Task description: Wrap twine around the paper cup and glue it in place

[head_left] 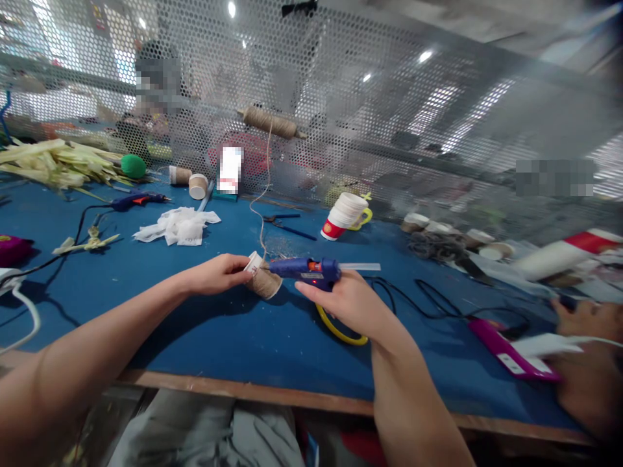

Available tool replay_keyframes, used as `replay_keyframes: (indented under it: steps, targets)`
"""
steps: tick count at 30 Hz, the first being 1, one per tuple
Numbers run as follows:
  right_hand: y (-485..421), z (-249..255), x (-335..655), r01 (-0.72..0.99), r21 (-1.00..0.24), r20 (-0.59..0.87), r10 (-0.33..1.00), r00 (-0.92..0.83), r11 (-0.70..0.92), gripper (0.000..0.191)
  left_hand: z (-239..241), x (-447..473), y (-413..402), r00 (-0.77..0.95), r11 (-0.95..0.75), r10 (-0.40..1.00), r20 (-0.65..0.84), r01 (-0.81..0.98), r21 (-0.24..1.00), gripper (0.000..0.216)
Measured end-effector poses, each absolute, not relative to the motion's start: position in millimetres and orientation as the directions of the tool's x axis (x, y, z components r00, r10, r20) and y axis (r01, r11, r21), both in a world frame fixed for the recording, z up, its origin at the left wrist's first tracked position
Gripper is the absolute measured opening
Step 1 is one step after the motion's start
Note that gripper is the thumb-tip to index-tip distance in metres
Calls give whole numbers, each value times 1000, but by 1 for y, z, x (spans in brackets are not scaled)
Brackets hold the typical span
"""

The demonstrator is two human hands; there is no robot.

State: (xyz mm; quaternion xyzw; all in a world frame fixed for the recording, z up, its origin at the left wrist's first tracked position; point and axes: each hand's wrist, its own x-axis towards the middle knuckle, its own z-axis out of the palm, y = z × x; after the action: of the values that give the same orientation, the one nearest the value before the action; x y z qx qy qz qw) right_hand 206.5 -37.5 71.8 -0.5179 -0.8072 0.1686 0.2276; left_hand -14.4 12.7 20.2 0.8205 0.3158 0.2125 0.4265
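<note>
My left hand (pixel 224 274) grips the rim of a tilted paper cup (pixel 264 279), whose side is wrapped in brown twine. In my right hand (pixel 348 298) is a blue hot glue gun (pixel 306 267), a clear glue stick poking out of its back. Its nozzle meets or nearly meets the cup's wrapped side; I cannot tell which. A strand of twine (pixel 263 224) runs from the cup up to a twine spool (pixel 272 123) on the mesh screen. Below my right hand, a yellow ring-shaped handle (pixel 341 331) lies partly hidden.
Behind are pliers (pixel 289 226), stacked paper cups (pixel 344 214), white tissue (pixel 182 226) and a second glue gun (pixel 139 200). Pale husks (pixel 53 162) are heaped at left. A purple power strip (pixel 513 350) with cords lies at right, beside another person's hand (pixel 586 324).
</note>
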Motion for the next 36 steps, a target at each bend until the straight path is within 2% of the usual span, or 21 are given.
replay_keyframes:
  steps: [9, 27, 36]
  targets:
    - [-36, 76, 205, 753, -561, 187, 939, -289, 343, 19, 16, -21, 18, 743, -522, 662, 96, 365, 771, 34]
    - [-39, 74, 204, 712, -593, 153, 921, -359, 377, 21, 21, -20, 16, 748, -551, 656, 98, 387, 739, 33]
    - [-33, 77, 208, 778, -528, 177, 940, -290, 340, 20, 22, -23, 16, 738, -565, 670, 85, 432, 703, 34]
